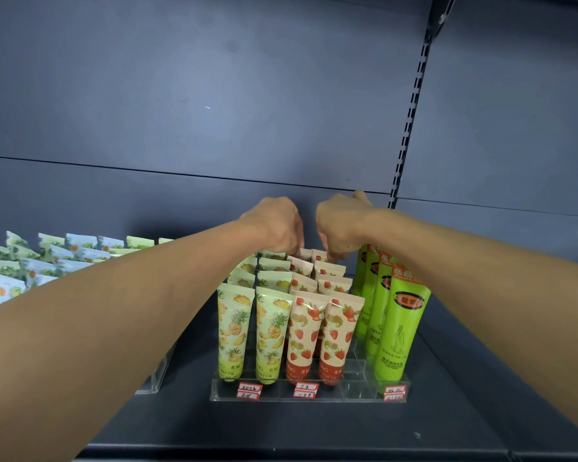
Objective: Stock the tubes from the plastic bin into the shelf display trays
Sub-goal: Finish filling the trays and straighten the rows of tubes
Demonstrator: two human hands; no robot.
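Where trays stand, dark shelf (314,428).

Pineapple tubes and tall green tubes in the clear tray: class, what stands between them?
In the head view, strawberry tubes fill the rows between the pineapple tubes and the tall green tubes in the clear tray.

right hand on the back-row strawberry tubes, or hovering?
Touching. In the head view, the right hand's curled fingertips meet the top edges of the back-row strawberry tubes, with no gap visible between them.
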